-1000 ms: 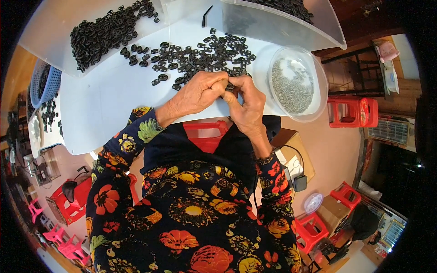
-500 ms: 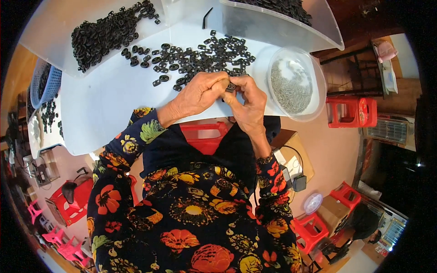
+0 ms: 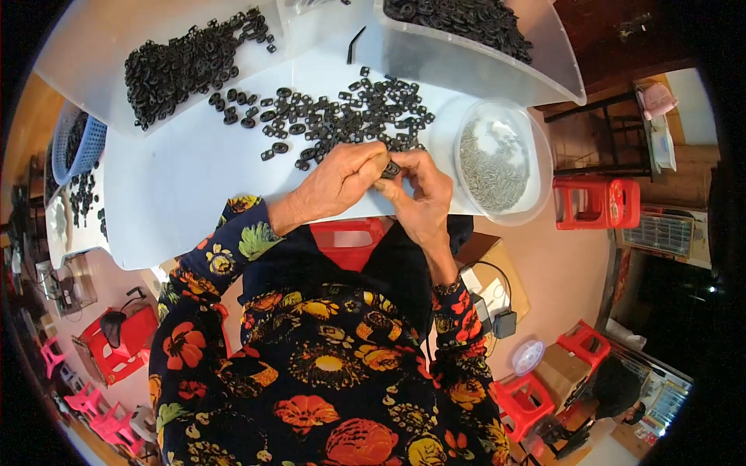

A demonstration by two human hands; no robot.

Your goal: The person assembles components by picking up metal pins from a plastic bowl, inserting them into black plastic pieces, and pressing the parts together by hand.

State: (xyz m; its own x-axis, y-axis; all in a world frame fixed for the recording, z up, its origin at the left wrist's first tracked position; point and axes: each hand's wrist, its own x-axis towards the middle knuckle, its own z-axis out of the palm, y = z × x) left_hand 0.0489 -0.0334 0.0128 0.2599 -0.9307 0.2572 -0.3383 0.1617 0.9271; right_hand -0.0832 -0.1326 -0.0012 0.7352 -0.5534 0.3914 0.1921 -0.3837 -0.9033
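Above the near edge of the white tabletop my two hands meet around a small black plastic oval piece (image 3: 391, 169). My right hand (image 3: 423, 194) pinches it between thumb and curled forefinger. My left hand (image 3: 334, 186) is closed against the piece's left side, its knuckles upward; whatever its fingertips grip is hidden. Just beyond my hands, many loose black plastic pieces (image 3: 357, 113) of the same sort are spread out. To the right stands a round clear tub (image 3: 542, 167) with small silvery metal pins (image 3: 493, 179) inside.
A translucent bin (image 3: 93, 62) of black pieces lies at the back left, another bin (image 3: 482, 74) at the back right. A thin bent black tool (image 3: 355, 45) rests between them. Left is a blue basket (image 3: 92, 144). Red stools (image 3: 597, 203) and a crouching person (image 3: 618, 392) are farther off.
My hands stay joined around the black piece, which shows at a slightly different angle. The whole table scene sits a little lower in the view.
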